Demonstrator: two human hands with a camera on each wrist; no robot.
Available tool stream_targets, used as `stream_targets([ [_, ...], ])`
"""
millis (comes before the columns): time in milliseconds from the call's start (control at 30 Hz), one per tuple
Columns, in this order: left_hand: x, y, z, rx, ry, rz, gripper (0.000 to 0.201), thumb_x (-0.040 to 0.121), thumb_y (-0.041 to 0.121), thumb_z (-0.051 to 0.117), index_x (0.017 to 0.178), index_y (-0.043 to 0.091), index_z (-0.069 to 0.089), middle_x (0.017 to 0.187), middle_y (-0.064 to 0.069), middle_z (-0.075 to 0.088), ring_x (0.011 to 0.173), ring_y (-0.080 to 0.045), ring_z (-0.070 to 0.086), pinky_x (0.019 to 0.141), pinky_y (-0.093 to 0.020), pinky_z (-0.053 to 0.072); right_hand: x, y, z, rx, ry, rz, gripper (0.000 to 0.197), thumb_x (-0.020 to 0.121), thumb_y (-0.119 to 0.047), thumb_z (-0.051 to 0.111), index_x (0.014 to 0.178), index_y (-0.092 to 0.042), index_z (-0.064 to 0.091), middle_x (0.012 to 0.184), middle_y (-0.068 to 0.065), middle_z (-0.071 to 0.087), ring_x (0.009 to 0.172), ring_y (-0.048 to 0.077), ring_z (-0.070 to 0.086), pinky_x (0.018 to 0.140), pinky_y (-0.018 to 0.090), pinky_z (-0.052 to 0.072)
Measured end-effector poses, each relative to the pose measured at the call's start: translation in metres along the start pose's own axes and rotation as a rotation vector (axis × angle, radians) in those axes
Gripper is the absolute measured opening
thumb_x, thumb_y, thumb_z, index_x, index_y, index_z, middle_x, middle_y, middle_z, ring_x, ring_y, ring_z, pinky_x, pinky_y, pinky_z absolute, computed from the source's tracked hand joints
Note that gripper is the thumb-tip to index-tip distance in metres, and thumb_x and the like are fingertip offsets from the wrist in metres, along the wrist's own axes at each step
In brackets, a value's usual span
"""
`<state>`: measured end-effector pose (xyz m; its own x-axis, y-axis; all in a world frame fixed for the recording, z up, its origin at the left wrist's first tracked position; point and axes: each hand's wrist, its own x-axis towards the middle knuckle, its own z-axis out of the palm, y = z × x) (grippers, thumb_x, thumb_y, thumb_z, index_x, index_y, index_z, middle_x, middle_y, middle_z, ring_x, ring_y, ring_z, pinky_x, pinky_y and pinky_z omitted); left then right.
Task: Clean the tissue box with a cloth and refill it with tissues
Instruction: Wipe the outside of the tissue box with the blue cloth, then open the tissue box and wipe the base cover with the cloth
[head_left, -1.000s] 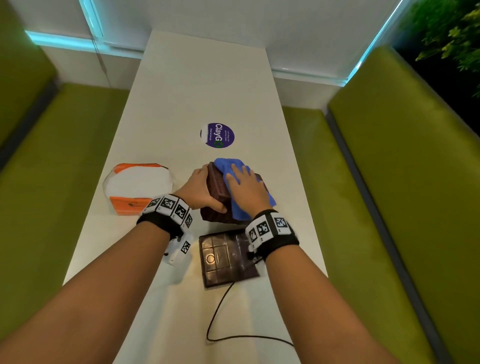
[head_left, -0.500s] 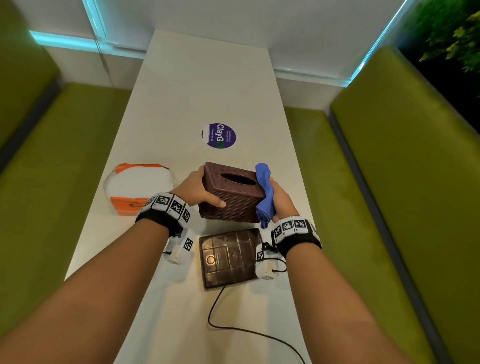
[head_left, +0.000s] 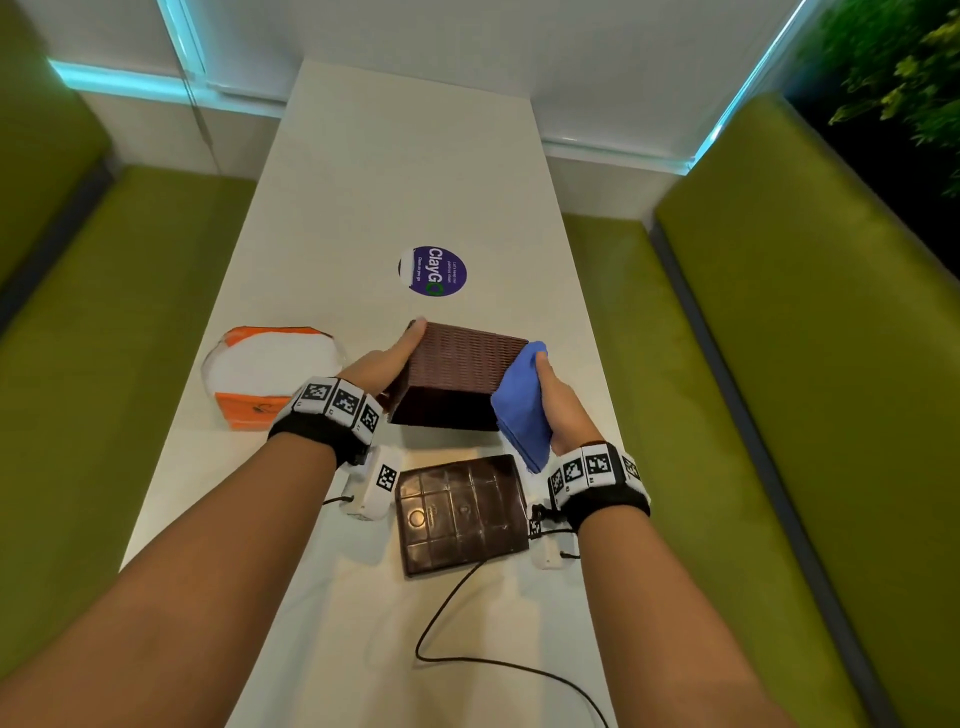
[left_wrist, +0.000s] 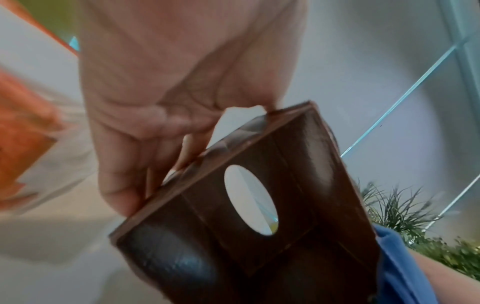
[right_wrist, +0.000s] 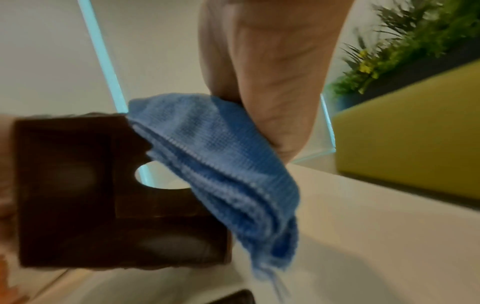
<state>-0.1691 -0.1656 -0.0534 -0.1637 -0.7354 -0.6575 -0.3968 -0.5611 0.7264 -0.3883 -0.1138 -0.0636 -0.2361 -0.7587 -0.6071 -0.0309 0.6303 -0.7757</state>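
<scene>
While your left hand (head_left: 384, 364) grips the tissue box (head_left: 457, 374), tilted off the table (head_left: 395, 171) midway between its long edges, your right hand (head_left: 563, 410) clasps the cloth (head_left: 519, 410) against its right wall. You're likely mid-wipe: next rub that wall, holding the box steady.

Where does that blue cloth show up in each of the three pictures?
Head: blue cloth right of centre, against the tissue box's right side.
Left wrist: bottom right corner.
Right wrist: centre, right of the box.
Shared landmark: the brown tissue box.
</scene>
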Motion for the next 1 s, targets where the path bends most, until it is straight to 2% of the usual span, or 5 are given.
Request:
stream_targets([
  [167, -0.010, 0.009, -0.001, 0.065, -0.016, 0.012, 0.082, 0.088, 0.070, 0.006, 0.137, 0.018, 0.046, 0.125, -0.008, 0.052, 0.122, -0.034, 0.051, 0.093, -0.036, 0.047, 0.007, -0.021, 0.002, -0.272, 0.211, 0.004, 0.064, 0.096, -0.051, 0.033, 0.130, 0.001, 0.050, 0.133, 0.020, 0.056, 0.121, 0.034, 0.053, 0.104, 0.039, 0.042],
  [267, -0.007, 0.002, -0.002, 0.046, -0.052, -0.012, 0.077, 0.089, 0.068, 0.010, 0.140, 0.020, 0.042, 0.140, -0.013, 0.046, 0.129, -0.035, 0.045, 0.099, -0.042, 0.044, 0.009, -0.035, 0.002, -0.307, 0.202, 0.030, 0.061, 0.097, -0.047, 0.033, 0.131, 0.002, 0.048, 0.136, 0.021, 0.052, 0.123, 0.034, 0.051, 0.105, 0.038, 0.041],
  [400, -0.006, -0.007, -0.004, -0.016, -0.042, -0.033, 0.075, 0.088, 0.069, 0.010, 0.135, 0.022, 0.045, 0.125, -0.015, 0.053, 0.121, -0.033, 0.049, 0.102, -0.041, 0.044, 0.015, -0.045, 0.008, -0.291, 0.167, 0.021, 0.061, 0.098, -0.048, 0.031, 0.136, -0.002, 0.044, 0.143, 0.018, 0.046, 0.130, 0.033, 0.046, 0.110, 0.039, 0.036],
  [567, 0.023, -0.026, -0.007, -0.066, 0.028, -0.096, 0.082, 0.080, 0.079, 0.014, 0.088, 0.013, 0.063, 0.094, -0.025, 0.069, 0.096, -0.039, 0.067, 0.097, -0.048, 0.050, 0.013, -0.038, 0.015, -0.116, 0.089, 0.033, 0.055, 0.098, -0.046, 0.031, 0.132, -0.006, 0.048, 0.126, 0.010, 0.055, 0.128, 0.028, 0.049, 0.109, 0.040, 0.038],
  [1000, 0.027, -0.030, 0.003, 0.043, 0.263, -0.062, 0.039, 0.098, 0.017, 0.040, 0.130, -0.005, 0.045, 0.131, -0.023, 0.054, 0.114, -0.037, 0.059, 0.087, -0.041, 0.055, 0.022, -0.017, 0.019, 0.367, 0.078, 0.118, 0.060, 0.095, -0.058, 0.034, 0.121, -0.007, 0.055, 0.134, 0.011, 0.055, 0.124, 0.031, 0.052, 0.107, 0.042, 0.041],
])
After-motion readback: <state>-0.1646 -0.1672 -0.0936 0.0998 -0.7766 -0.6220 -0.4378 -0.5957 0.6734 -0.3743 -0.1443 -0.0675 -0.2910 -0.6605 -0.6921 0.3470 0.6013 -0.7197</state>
